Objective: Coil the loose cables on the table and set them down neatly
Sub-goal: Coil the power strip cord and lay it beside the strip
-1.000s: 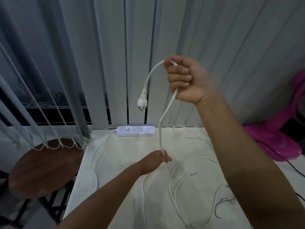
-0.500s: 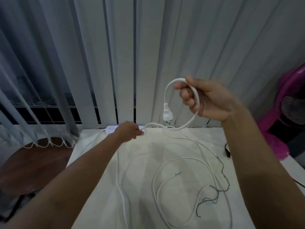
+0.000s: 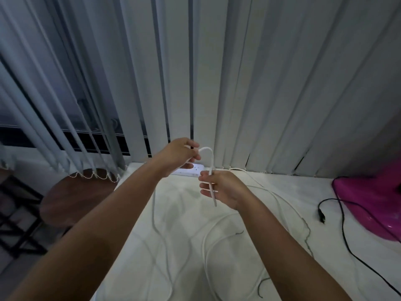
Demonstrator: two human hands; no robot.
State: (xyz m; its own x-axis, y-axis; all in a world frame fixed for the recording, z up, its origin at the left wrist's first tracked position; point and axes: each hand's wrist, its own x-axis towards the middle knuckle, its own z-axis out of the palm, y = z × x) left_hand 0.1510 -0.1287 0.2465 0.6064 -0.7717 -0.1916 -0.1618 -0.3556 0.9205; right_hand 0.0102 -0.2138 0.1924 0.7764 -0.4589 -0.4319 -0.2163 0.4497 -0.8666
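Brought together since earlier, left hand [image 3: 176,156] and right hand [image 3: 221,187] are pinched on white cable [image 3: 211,161], apparently one loop formed, most left loose on the tabletop [image 3: 282,213].

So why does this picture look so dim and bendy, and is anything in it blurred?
Head view: dim, bluish room light; the wide lens bows the blinds outward; the left hand, right hand and white cable look slightly smeared; soft shadows fall on the table.
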